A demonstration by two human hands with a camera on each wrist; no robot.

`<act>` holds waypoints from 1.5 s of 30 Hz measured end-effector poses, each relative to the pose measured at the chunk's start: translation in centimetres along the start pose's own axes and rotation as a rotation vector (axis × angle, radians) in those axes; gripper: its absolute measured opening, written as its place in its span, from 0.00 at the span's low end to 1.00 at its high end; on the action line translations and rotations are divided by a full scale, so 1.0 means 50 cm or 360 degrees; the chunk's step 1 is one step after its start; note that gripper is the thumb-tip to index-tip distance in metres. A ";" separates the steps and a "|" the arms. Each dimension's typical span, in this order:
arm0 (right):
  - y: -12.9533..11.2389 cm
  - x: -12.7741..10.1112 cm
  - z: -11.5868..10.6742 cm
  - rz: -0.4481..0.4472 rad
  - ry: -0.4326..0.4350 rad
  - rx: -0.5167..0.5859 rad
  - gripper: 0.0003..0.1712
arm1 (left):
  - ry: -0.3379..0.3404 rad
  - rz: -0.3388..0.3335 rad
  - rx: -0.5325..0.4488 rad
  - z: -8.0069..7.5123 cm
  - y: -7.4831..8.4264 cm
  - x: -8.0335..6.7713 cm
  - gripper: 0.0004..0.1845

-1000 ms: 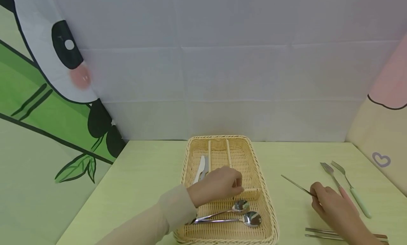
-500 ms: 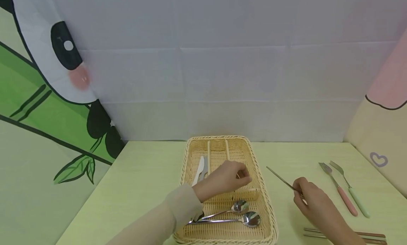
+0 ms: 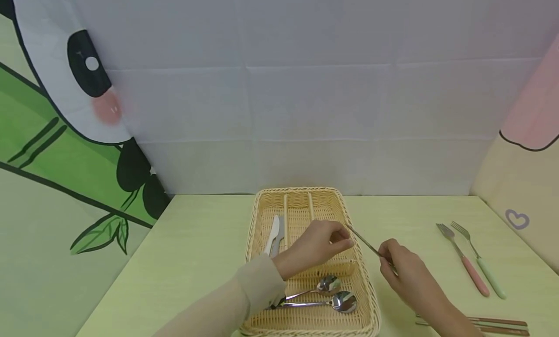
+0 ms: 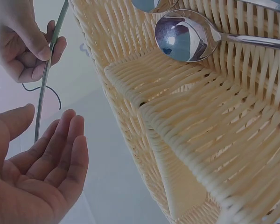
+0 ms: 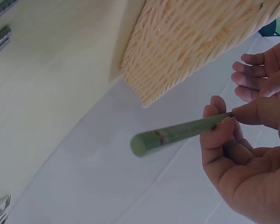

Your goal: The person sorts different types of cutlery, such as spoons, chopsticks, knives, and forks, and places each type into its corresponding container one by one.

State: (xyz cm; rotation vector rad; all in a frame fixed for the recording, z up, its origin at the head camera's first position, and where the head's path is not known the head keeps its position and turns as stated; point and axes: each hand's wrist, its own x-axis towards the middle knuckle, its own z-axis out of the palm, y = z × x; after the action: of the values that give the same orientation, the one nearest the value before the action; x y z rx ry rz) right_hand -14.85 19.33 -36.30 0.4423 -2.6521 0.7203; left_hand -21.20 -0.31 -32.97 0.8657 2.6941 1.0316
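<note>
Since half a second ago the right hand (image 3: 410, 274) has come leftward with the slim green-ended rod (image 3: 364, 241), whose thin tip now reaches over the basket's right rim; the left hand (image 3: 320, 242) has shifted slightly right, while the basket (image 3: 301, 189) and the cutlery in it lie as they did.

From the left, two knives (image 3: 272, 232) lie side by side in the basket's far left compartment, and the sleeve (image 3: 262, 283) crosses nearer. In the near compartment, two spoons (image 3: 345, 302) lie with bowls to the right, their handle ends hidden by the sleeve. Above the far part, the left hand holds nothing, palm turned toward the rod, thumb and fingers parted; whether it touches the tip cannot be told.

The rod now spans the space between the hands, so both seem within reach of it, though apparently only the right bears it, pinching its shaft between thumb and fingers.

Farther right on the table, a pink-handled fork (image 3: 473, 274) lies beside a green-handled fork (image 3: 490, 276); nearer are two brown-ended chopsticks (image 3: 500, 321), partly covered by the right forearm.
</note>
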 end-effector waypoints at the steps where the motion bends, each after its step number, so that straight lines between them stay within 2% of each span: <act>1: -0.002 0.001 0.002 -0.0001 0.0004 0.0012 0.06 | 0.0013 0.0006 -0.0003 0.001 0.000 0.001 0.11; 8: -0.016 0.008 0.014 0.0005 0.0011 0.0086 0.07 | 0.0094 0.0058 -0.0061 0.004 0.003 0.001 0.10; 15: -0.033 0.015 0.021 0.0076 -0.0045 0.0125 0.07 | 0.0176 0.0047 -0.0162 0.004 0.004 0.002 0.11; 25: -0.050 0.020 0.032 0.0017 -0.0025 0.0180 0.09 | 0.0241 0.0061 -0.0176 0.003 0.007 0.006 0.09; 32: -0.054 0.022 0.031 -0.0032 0.0020 0.0220 0.10 | 0.0258 0.0108 -0.0196 -0.012 0.023 -0.002 0.08; 39: -0.061 0.019 0.020 0.0006 0.0002 0.0200 0.11 | 0.0229 0.0115 -0.0246 -0.025 0.043 -0.004 0.08; 45: -0.052 0.011 0.010 -0.0092 0.0123 0.0162 0.11 | 0.0289 0.0166 -0.0268 -0.048 0.053 -0.009 0.08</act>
State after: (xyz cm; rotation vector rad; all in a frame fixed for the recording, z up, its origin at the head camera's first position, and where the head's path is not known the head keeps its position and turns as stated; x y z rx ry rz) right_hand -14.46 16.81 -35.38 0.5063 -2.5280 0.8401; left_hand -20.33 -0.36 -29.49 0.9306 2.6774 1.4010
